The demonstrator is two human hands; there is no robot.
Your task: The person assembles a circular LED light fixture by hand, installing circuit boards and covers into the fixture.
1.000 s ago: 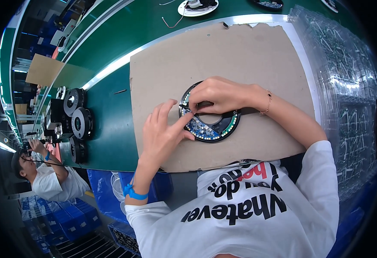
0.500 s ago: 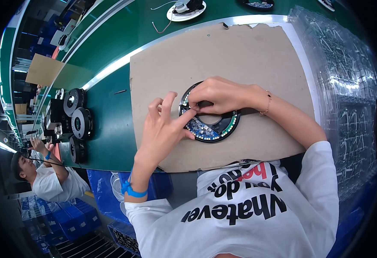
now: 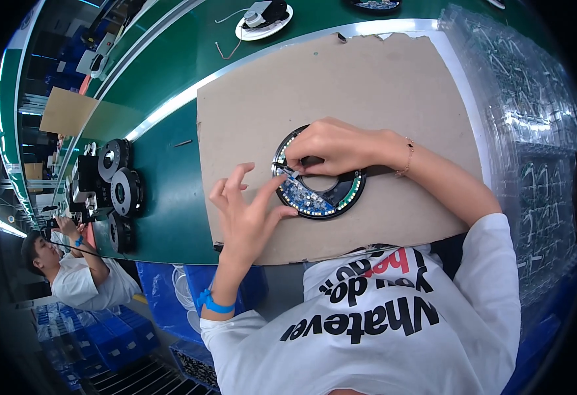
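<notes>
A round black ring-shaped housing [image 3: 276, 157] lies on the cardboard sheet in front of me. It carries a blue circuit board [image 3: 302, 197] and small pale squares along its rim. My right hand [image 3: 333, 146] comes over its upper side with thumb and fingertips pinched together at the inner edge; whatever they pinch is hidden. Just beside those fingertips, a small whitish part [image 3: 294, 174] shows on the board. At the ring's left side is my left hand [image 3: 244, 214], fingers spread, index tip and thumb tip touching the board's edge.
Under the ring is the brown cardboard [image 3: 394, 85]. Stacked clear plastic trays [image 3: 532, 131] with wired parts stand at the right. Several black-and-white round units [image 3: 125, 192] sit at the left, near a co-worker [image 3: 81, 276]. A white disc [image 3: 269, 29] with wires lies beyond the cardboard.
My left index fingertip has drawn back from my right fingertips, down and left onto the board's edge. My right hand stays pinched in nearly the same place. The far white disc has shifted left.
</notes>
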